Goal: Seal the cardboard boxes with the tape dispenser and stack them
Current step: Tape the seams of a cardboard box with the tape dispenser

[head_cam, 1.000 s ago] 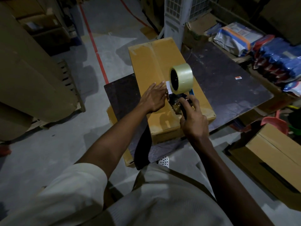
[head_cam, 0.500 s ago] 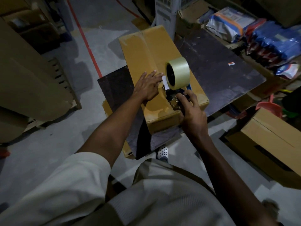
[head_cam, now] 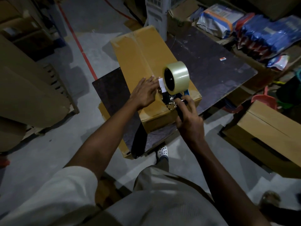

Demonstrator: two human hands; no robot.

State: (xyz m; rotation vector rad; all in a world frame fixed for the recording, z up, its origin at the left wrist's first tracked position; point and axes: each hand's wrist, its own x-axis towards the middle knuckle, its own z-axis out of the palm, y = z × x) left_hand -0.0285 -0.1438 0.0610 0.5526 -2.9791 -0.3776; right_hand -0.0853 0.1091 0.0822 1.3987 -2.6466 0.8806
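A long tan cardboard box (head_cam: 138, 56) lies on a dark board, its top flaps closed along a centre seam. My right hand (head_cam: 189, 118) grips the black handle of the tape dispenser (head_cam: 172, 98), which carries a clear tape roll (head_cam: 178, 75) and stands on the near end of the box top. My left hand (head_cam: 145, 93) rests flat on the box just left of the dispenser, fingers straight and reaching its front where a white tab sticks out. A second tan box (head_cam: 268, 132) sits on the floor at the right.
The dark board (head_cam: 211, 69) extends right of the box. Bagged goods (head_cam: 260, 31) pile up at the back right. Large folded cardboard sheets (head_cam: 29, 88) lean on a pallet at the left. A red floor line (head_cam: 81, 49) runs behind. My shoe (head_cam: 162, 151) shows below the board.
The camera view has shifted a little. My left hand stays flat on the box beside the dispenser and my right hand keeps its grip on the handle; the dispenser has barely moved.
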